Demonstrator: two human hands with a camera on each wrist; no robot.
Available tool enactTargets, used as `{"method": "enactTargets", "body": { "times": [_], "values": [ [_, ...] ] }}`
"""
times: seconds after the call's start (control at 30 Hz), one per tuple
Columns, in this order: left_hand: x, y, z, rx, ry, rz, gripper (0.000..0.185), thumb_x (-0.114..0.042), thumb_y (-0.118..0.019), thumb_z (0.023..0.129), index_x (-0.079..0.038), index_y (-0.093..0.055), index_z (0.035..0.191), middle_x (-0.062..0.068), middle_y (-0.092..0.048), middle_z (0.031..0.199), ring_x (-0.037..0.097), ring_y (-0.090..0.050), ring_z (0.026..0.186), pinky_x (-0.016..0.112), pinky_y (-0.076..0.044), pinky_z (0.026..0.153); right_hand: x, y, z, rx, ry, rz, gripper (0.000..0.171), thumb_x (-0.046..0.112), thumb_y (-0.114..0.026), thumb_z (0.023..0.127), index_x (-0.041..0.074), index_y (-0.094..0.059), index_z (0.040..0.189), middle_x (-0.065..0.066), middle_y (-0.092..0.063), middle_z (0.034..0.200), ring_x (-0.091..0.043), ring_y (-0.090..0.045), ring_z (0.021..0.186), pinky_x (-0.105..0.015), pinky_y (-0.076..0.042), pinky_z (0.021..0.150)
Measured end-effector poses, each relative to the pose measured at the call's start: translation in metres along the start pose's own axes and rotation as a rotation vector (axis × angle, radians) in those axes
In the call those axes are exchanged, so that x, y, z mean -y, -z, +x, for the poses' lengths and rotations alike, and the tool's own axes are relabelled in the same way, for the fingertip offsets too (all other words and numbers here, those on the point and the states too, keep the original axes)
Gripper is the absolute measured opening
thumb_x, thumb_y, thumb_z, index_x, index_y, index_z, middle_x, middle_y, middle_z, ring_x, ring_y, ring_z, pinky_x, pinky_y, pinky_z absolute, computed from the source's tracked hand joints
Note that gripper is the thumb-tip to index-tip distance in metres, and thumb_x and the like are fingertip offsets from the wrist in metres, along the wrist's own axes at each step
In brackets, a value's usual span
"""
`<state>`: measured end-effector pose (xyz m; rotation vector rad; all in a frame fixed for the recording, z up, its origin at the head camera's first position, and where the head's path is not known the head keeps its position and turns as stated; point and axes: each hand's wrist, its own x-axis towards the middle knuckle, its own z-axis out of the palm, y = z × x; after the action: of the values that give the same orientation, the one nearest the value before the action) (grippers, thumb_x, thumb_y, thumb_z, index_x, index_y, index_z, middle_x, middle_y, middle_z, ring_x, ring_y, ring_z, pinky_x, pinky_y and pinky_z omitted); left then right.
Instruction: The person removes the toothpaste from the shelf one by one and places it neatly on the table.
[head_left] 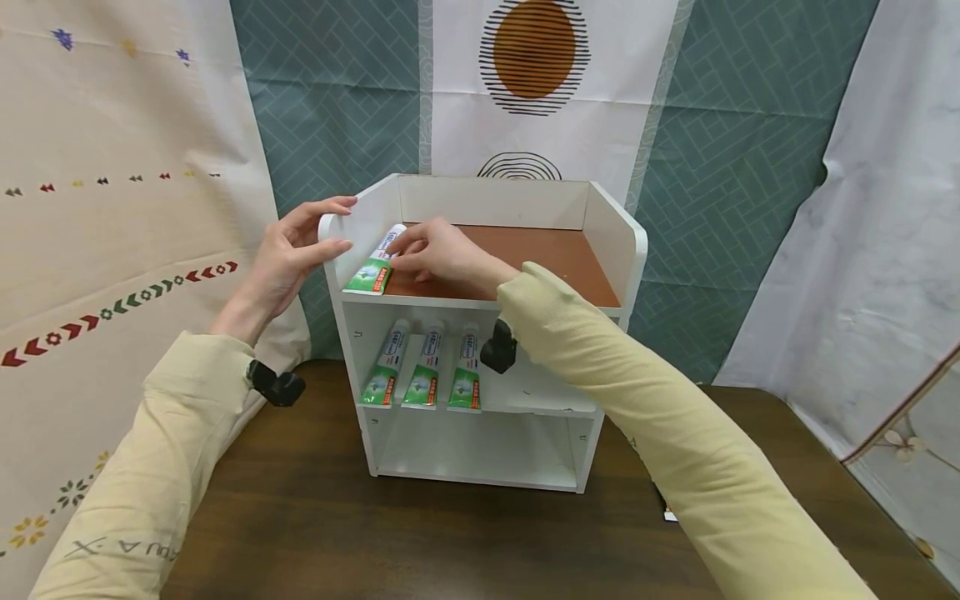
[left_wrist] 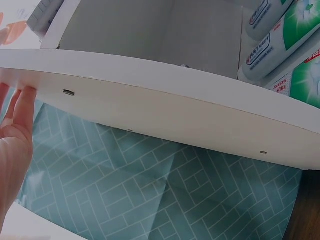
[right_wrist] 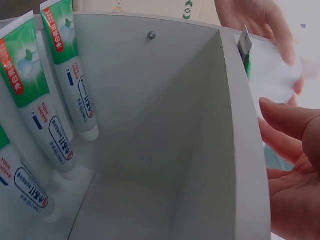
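1. Dark wooden table (head_left: pixel 420 542): under both my forearms, below my fingers, and the shelf unit stands on it.
2. White shelf unit (head_left: pixel 615 233): straight ahead of me, with a brown top tray, a middle shelf and a bottom shelf. Both my hands are up at its top left corner.
3. Three toothpaste tubes (head_left: pixel 426 367): side by side on the middle shelf, caps to the back, directly below my right fingers. I am not touching them.
4. My left hand (head_left: pixel 288 254): fingers nearly straight, thumb and fingertips resting on the rounded top of the left side wall, holding nothing else.
5. My right hand (head_left: pixel 442 254): inside the top tray, fingers bent down onto the toothpaste tube (head_left: pixel 377 262), pinching near its cap end.
6. That tube lies against the tray's left wall, between my two hands, green end toward me.
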<state>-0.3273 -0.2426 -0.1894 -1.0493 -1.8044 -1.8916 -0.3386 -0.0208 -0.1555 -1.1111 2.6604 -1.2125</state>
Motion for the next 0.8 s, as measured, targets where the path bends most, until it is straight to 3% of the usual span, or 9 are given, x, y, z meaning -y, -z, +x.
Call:
{"method": "enactTargets", "body": {
  "times": [0.2,0.43,0.63,0.8],
  "values": [
    [0.000,0.000,0.000,0.009,-0.001,-0.023,0.033,0.010,-0.059,0.082,-0.002,-0.059,0.112,0.013,-0.040,0.133,0.028,-0.037,0.117,0.028,-0.044,0.080,0.005,-0.009,0.010,-0.003,-0.044,-0.133,0.031,0.025,-0.060,0.088,0.009,-0.062,0.116,-0.003,-0.059,0.092,-0.018,-0.054,0.065,-0.024,-0.043,0.061],
    [0.000,0.000,0.000,0.019,-0.018,-0.027,0.032,0.011,-0.057,0.083,-0.001,-0.058,0.112,0.014,-0.039,0.134,0.029,-0.037,0.118,0.028,-0.045,0.079,0.016,-0.018,0.019,0.022,-0.081,-0.300,0.044,0.035,-0.061,0.086,0.008,-0.057,0.121,-0.001,-0.050,0.116,-0.011,-0.046,0.099,-0.021,-0.037,0.077],
    [0.001,-0.001,-0.001,0.028,-0.018,-0.032,0.032,0.011,-0.056,0.083,-0.001,-0.058,0.112,0.015,-0.039,0.134,0.029,-0.036,0.118,0.028,-0.044,0.079,0.025,-0.021,0.018,0.047,-0.100,-0.327,0.043,0.030,-0.062,0.086,0.003,-0.056,0.119,-0.003,-0.055,0.109,-0.013,-0.048,0.092,-0.021,-0.039,0.072],
    [0.000,-0.001,0.000,0.031,-0.029,-0.044,0.032,0.013,-0.056,0.083,0.000,-0.058,0.112,0.015,-0.039,0.134,0.029,-0.035,0.119,0.027,-0.045,0.078,0.033,-0.023,0.019,0.044,-0.157,-0.265,0.044,0.024,-0.064,0.085,0.001,-0.054,0.122,-0.005,-0.057,0.104,-0.012,-0.054,0.083,-0.019,-0.042,0.067]
  ]
}}
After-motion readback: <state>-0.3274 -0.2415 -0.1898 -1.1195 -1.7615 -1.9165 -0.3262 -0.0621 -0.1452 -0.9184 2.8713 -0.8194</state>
